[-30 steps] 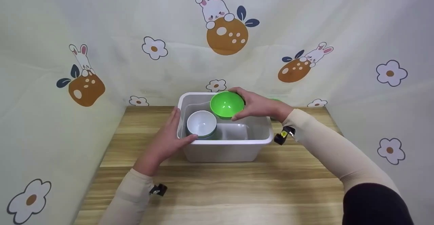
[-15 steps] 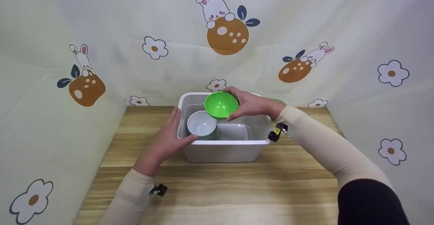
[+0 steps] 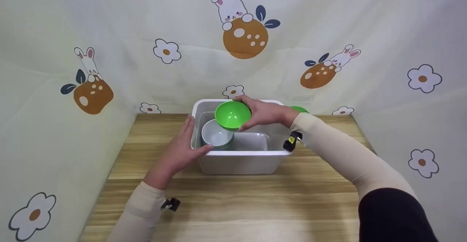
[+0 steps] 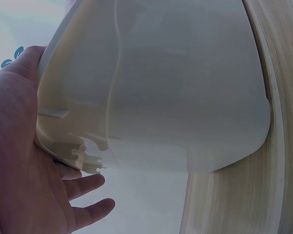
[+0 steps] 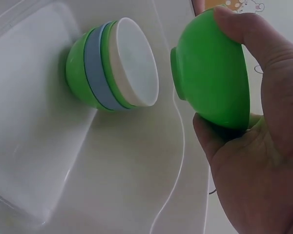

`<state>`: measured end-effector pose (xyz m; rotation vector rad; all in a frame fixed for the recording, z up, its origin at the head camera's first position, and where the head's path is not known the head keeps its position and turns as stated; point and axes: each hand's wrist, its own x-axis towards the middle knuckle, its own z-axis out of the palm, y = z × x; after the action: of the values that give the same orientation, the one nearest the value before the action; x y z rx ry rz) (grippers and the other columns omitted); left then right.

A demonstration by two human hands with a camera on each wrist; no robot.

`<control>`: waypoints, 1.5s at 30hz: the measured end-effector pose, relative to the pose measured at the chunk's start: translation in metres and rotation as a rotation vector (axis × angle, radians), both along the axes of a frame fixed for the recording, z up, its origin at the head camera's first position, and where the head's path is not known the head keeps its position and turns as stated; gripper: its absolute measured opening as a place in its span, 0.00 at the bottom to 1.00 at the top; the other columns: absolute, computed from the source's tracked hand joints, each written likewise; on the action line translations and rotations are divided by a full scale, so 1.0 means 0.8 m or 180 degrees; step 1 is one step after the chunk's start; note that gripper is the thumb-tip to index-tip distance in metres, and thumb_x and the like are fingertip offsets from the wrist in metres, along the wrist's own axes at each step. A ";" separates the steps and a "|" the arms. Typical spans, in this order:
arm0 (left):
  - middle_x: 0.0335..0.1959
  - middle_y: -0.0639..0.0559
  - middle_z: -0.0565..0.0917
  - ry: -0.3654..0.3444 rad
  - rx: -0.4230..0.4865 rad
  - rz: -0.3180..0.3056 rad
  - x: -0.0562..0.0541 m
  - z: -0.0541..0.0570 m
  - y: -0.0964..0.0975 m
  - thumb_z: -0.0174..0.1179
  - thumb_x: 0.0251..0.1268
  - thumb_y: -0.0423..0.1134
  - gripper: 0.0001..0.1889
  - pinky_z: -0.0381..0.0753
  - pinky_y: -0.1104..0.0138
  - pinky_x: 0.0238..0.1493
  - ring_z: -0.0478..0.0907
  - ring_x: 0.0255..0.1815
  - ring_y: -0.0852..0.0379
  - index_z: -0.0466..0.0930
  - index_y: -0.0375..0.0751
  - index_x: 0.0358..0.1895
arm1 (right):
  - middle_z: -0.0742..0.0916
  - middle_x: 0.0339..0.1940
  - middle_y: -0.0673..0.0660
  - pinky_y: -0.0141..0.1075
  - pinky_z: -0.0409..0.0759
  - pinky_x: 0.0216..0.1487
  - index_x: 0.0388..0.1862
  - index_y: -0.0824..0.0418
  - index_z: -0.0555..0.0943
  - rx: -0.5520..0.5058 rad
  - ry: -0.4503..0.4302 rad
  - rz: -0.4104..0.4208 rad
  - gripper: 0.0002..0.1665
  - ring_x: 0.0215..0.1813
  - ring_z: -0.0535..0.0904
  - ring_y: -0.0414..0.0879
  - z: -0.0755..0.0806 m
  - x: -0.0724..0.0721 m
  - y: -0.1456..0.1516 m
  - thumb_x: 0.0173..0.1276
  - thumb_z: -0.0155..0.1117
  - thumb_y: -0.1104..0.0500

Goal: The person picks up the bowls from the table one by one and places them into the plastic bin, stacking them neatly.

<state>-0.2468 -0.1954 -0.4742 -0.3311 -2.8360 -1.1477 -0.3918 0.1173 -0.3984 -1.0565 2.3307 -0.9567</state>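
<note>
My right hand (image 3: 261, 112) grips a bright green bowl (image 3: 232, 115) at its rim, thumb on the near side, fingers on the far side. The bowl hangs over the white plastic bin (image 3: 244, 153), just above and behind a short stack of nested bowls (image 5: 96, 68). That stack stands in the bin's left part. Its top bowl (image 3: 217, 133) is white; green and blue ones show beneath. At the bin's front left corner rests my left hand (image 3: 177, 149), its thumb over the front rim. In the left wrist view its fingers (image 4: 88, 186) are spread and fairly straight.
Part of another green object (image 3: 300, 109) shows behind my right forearm, beyond the bin's right side. The bin stands on a wood-grain table (image 3: 233, 205). A pale printed curtain (image 3: 175, 78) encloses the back and sides.
My right hand has carried the green bowl leftward and slightly lower, so it now overlaps the stack's back edge in the head view. The left hand and bin have stayed put.
</note>
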 end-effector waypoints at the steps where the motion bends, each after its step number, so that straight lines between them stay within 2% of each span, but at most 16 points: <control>1: 0.94 0.40 0.41 -0.0010 -0.0003 0.0010 0.000 0.000 0.000 0.68 0.65 0.77 0.70 0.55 0.37 0.86 0.45 0.92 0.36 0.39 0.38 0.92 | 0.77 0.74 0.52 0.48 0.77 0.74 0.86 0.49 0.63 0.0016 -0.0001 0.0002 0.63 0.71 0.75 0.50 0.000 0.000 -0.001 0.58 0.90 0.45; 22: 0.94 0.43 0.39 -0.0144 -0.0035 0.0059 0.001 0.005 0.001 0.67 0.61 0.81 0.72 0.56 0.37 0.85 0.45 0.92 0.36 0.37 0.43 0.93 | 0.77 0.74 0.54 0.45 0.75 0.76 0.85 0.53 0.63 -0.0123 0.0107 0.0087 0.64 0.71 0.76 0.50 -0.011 -0.021 -0.023 0.57 0.92 0.47; 25: 0.94 0.43 0.39 -0.0136 -0.0022 0.0036 0.001 0.006 0.002 0.68 0.63 0.78 0.71 0.56 0.37 0.85 0.45 0.92 0.36 0.36 0.42 0.93 | 0.78 0.74 0.53 0.45 0.75 0.76 0.85 0.53 0.63 -0.0125 0.0167 0.0090 0.64 0.71 0.76 0.49 -0.013 -0.023 -0.024 0.57 0.91 0.47; 30: 0.94 0.42 0.39 -0.0086 0.0032 0.0006 0.002 0.008 0.002 0.72 0.66 0.72 0.68 0.55 0.37 0.85 0.46 0.91 0.35 0.37 0.40 0.93 | 0.79 0.73 0.53 0.45 0.74 0.76 0.86 0.55 0.63 -0.0155 0.0225 0.0154 0.64 0.71 0.77 0.49 -0.017 -0.024 -0.028 0.58 0.91 0.46; 35: 0.94 0.42 0.39 -0.0076 0.0032 0.0010 0.002 0.008 0.004 0.71 0.65 0.74 0.69 0.55 0.38 0.85 0.45 0.92 0.36 0.38 0.40 0.93 | 0.79 0.73 0.53 0.45 0.74 0.77 0.86 0.56 0.63 -0.0141 0.0304 0.0167 0.65 0.71 0.77 0.48 -0.020 -0.024 -0.031 0.57 0.92 0.45; 39: 0.94 0.42 0.39 -0.0076 0.0035 0.0013 0.002 0.006 0.005 0.72 0.67 0.70 0.68 0.55 0.37 0.85 0.45 0.92 0.35 0.37 0.40 0.93 | 0.79 0.73 0.53 0.44 0.73 0.77 0.86 0.56 0.63 -0.0117 0.0324 0.0145 0.66 0.70 0.77 0.48 -0.025 -0.022 -0.034 0.56 0.92 0.44; 45: 0.94 0.41 0.39 -0.0077 0.0014 0.0041 0.002 0.005 0.004 0.70 0.65 0.76 0.70 0.56 0.36 0.84 0.45 0.91 0.35 0.37 0.41 0.93 | 0.80 0.71 0.55 0.43 0.75 0.75 0.85 0.58 0.64 -0.0181 0.0245 0.0184 0.64 0.69 0.79 0.48 -0.031 -0.018 -0.040 0.57 0.92 0.46</control>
<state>-0.2448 -0.1919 -0.4699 -0.3002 -2.8514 -1.1635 -0.4065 0.0851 -0.4233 -1.1964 2.3329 -0.9820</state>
